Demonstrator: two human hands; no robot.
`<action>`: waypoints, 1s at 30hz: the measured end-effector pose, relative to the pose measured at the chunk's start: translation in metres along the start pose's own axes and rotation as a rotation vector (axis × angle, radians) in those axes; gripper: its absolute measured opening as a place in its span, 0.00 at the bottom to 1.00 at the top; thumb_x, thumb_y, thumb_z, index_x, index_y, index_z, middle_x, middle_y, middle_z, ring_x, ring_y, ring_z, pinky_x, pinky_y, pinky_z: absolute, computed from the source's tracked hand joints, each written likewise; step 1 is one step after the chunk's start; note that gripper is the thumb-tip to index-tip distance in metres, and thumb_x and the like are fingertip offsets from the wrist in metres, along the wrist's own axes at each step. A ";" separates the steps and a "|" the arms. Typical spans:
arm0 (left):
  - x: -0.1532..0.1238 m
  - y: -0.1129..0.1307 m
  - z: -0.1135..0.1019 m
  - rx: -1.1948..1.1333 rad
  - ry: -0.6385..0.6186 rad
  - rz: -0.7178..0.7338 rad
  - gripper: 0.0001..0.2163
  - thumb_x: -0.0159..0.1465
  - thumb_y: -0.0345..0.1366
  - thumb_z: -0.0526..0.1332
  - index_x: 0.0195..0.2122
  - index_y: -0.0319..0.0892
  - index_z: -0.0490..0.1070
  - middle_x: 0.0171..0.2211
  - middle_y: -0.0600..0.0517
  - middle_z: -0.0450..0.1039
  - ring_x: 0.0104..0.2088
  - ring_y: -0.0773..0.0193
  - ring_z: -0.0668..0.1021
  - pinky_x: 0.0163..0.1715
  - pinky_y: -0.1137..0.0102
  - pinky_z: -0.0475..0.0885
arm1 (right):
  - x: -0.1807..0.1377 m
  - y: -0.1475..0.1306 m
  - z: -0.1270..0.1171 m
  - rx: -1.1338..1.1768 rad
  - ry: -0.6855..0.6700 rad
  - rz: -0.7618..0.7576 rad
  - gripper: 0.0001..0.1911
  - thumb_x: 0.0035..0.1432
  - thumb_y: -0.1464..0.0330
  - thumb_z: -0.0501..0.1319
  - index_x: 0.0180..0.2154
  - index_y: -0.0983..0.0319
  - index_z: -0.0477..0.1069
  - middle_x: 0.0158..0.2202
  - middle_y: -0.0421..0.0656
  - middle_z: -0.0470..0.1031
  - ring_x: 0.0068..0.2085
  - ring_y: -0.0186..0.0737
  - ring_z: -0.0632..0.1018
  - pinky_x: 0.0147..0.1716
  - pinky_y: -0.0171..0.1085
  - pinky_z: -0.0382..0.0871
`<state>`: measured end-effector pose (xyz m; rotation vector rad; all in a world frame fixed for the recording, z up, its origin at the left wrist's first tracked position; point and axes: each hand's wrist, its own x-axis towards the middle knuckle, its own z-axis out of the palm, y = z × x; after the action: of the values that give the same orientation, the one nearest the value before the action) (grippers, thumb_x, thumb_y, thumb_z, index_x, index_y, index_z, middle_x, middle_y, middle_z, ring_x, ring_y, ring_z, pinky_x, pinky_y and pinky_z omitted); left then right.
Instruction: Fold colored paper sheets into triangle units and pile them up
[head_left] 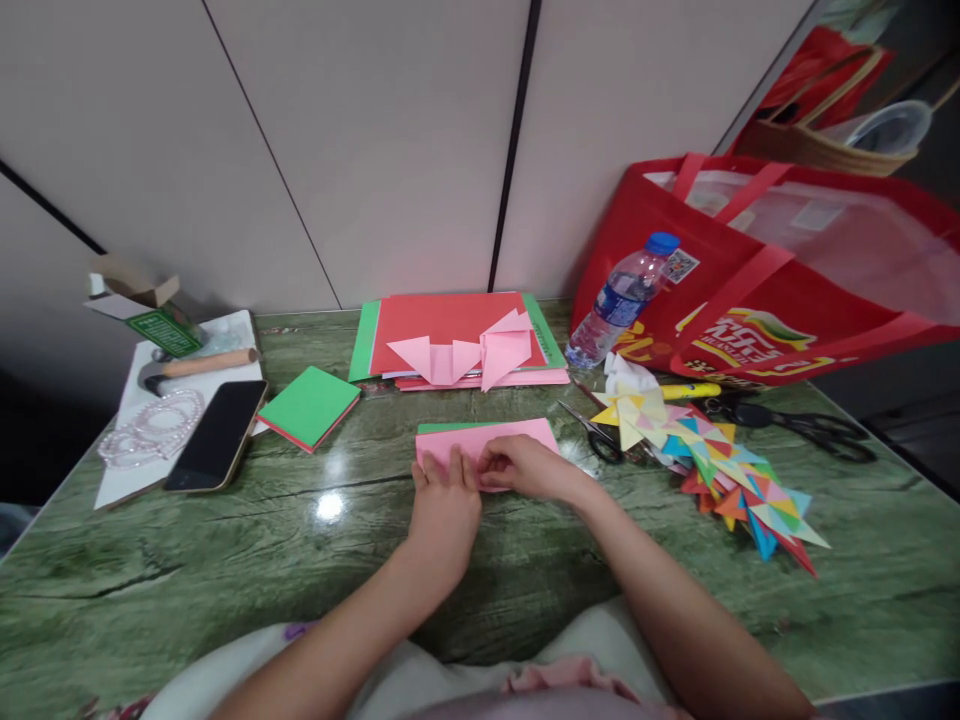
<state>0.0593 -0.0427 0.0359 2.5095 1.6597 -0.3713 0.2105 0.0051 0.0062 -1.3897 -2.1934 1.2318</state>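
A folded pink sheet of paper lies on the table in front of me, with a strip of green paper showing along its far edge. My left hand rests on the pink paper's near left part, fingers stretched out and pressing down. Close beside it, my right hand has its fingers curled together at the paper's near edge, the thumb partly hidden. Behind the sheet, pink folded paper pieces sit on a stack of coloured paper. A green paper square lies to the left on a red one.
At left are a phone, beads, a hammer and a green box. To the right are scissors, colourful folded paper stars, black scissors, a water bottle and a red bag.
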 end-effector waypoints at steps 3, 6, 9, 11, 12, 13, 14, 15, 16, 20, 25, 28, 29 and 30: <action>0.002 -0.001 0.002 0.004 0.002 0.002 0.23 0.62 0.25 0.52 0.59 0.35 0.59 0.62 0.35 0.52 0.58 0.38 0.63 0.53 0.44 0.61 | 0.001 0.001 0.001 -0.010 0.014 0.021 0.05 0.51 0.69 0.61 0.31 0.63 0.74 0.29 0.42 0.77 0.29 0.36 0.75 0.28 0.31 0.64; 0.004 -0.003 0.001 0.024 -0.013 -0.008 0.22 0.63 0.26 0.51 0.59 0.32 0.58 0.61 0.31 0.52 0.58 0.41 0.64 0.54 0.49 0.62 | 0.002 0.000 0.002 -0.040 0.022 0.030 0.05 0.50 0.70 0.61 0.32 0.63 0.74 0.27 0.41 0.77 0.28 0.35 0.75 0.27 0.31 0.63; 0.006 -0.006 -0.003 0.017 0.007 -0.004 0.22 0.63 0.24 0.50 0.59 0.27 0.57 0.58 0.27 0.56 0.57 0.44 0.66 0.54 0.52 0.64 | 0.001 -0.005 0.001 -0.115 0.022 0.028 0.05 0.49 0.68 0.64 0.30 0.62 0.74 0.27 0.41 0.77 0.28 0.35 0.74 0.27 0.31 0.62; 0.006 -0.007 -0.005 0.044 0.023 0.003 0.21 0.62 0.22 0.49 0.57 0.25 0.59 0.56 0.26 0.58 0.56 0.46 0.68 0.53 0.54 0.65 | -0.001 -0.010 0.001 -0.181 0.015 0.018 0.06 0.48 0.67 0.64 0.30 0.62 0.75 0.29 0.42 0.77 0.30 0.36 0.74 0.29 0.31 0.62; 0.006 -0.007 -0.006 0.069 0.027 0.007 0.21 0.62 0.21 0.48 0.57 0.24 0.60 0.56 0.26 0.59 0.55 0.46 0.68 0.52 0.55 0.66 | -0.001 -0.012 0.001 -0.222 0.013 0.017 0.05 0.48 0.67 0.64 0.30 0.62 0.75 0.29 0.42 0.77 0.31 0.36 0.74 0.30 0.31 0.62; 0.006 -0.007 -0.006 0.095 0.026 0.010 0.20 0.62 0.21 0.48 0.56 0.24 0.61 0.56 0.27 0.59 0.55 0.47 0.69 0.52 0.56 0.66 | -0.001 -0.015 0.002 -0.265 0.011 0.019 0.04 0.49 0.68 0.64 0.30 0.61 0.75 0.30 0.42 0.77 0.31 0.37 0.74 0.30 0.32 0.61; 0.006 -0.007 -0.007 0.117 0.025 0.010 0.20 0.62 0.21 0.47 0.55 0.24 0.61 0.56 0.27 0.59 0.55 0.47 0.69 0.52 0.56 0.66 | -0.002 -0.017 0.003 -0.306 0.010 0.027 0.03 0.49 0.69 0.63 0.29 0.61 0.75 0.30 0.42 0.77 0.32 0.37 0.74 0.31 0.32 0.61; 0.006 -0.007 -0.007 0.132 0.021 0.012 0.20 0.62 0.21 0.47 0.55 0.25 0.62 0.56 0.28 0.60 0.55 0.47 0.69 0.52 0.56 0.66 | -0.002 -0.020 0.003 -0.341 0.009 0.040 0.03 0.50 0.70 0.62 0.29 0.61 0.75 0.30 0.42 0.77 0.32 0.37 0.74 0.31 0.32 0.61; 0.005 -0.006 -0.006 0.141 0.016 0.016 0.20 0.62 0.21 0.47 0.55 0.25 0.62 0.56 0.28 0.60 0.55 0.47 0.69 0.52 0.56 0.66 | -0.002 -0.022 0.004 -0.369 0.007 0.057 0.04 0.50 0.70 0.62 0.29 0.61 0.75 0.30 0.43 0.77 0.32 0.38 0.74 0.31 0.32 0.61; 0.002 -0.002 -0.002 0.141 -0.002 0.021 0.21 0.62 0.22 0.49 0.57 0.28 0.60 0.57 0.30 0.58 0.56 0.45 0.67 0.52 0.53 0.66 | -0.007 -0.030 0.002 -0.430 -0.013 0.118 0.05 0.50 0.71 0.60 0.28 0.61 0.76 0.30 0.44 0.78 0.32 0.40 0.76 0.30 0.33 0.61; -0.002 0.005 0.003 0.115 -0.020 0.036 0.21 0.62 0.25 0.51 0.58 0.30 0.59 0.58 0.30 0.56 0.57 0.42 0.65 0.51 0.49 0.66 | -0.012 -0.023 -0.002 -0.263 -0.077 0.098 0.03 0.46 0.72 0.62 0.27 0.62 0.74 0.27 0.42 0.77 0.31 0.40 0.76 0.29 0.34 0.63; -0.003 0.006 0.003 0.130 -0.023 0.056 0.21 0.63 0.26 0.51 0.58 0.31 0.59 0.59 0.30 0.56 0.57 0.42 0.64 0.51 0.50 0.66 | -0.006 -0.007 0.002 0.097 -0.027 0.095 0.05 0.48 0.73 0.59 0.31 0.63 0.72 0.28 0.42 0.77 0.29 0.37 0.77 0.29 0.32 0.67; -0.003 0.006 0.003 0.135 -0.022 0.060 0.21 0.63 0.26 0.51 0.58 0.30 0.59 0.59 0.31 0.56 0.57 0.42 0.64 0.51 0.50 0.66 | -0.003 -0.002 0.004 0.218 0.007 0.103 0.06 0.50 0.72 0.58 0.33 0.63 0.71 0.28 0.42 0.76 0.29 0.36 0.77 0.30 0.33 0.69; -0.002 0.006 0.003 0.138 -0.020 0.061 0.21 0.63 0.27 0.52 0.58 0.30 0.59 0.58 0.31 0.56 0.57 0.42 0.65 0.51 0.51 0.66 | 0.001 0.003 0.008 0.329 0.046 0.118 0.06 0.51 0.71 0.57 0.34 0.64 0.70 0.27 0.42 0.76 0.28 0.36 0.77 0.29 0.33 0.70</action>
<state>0.0633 -0.0475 0.0335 2.6377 1.5975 -0.5198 0.2072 0.0026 -0.0009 -1.4073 -1.7987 1.5042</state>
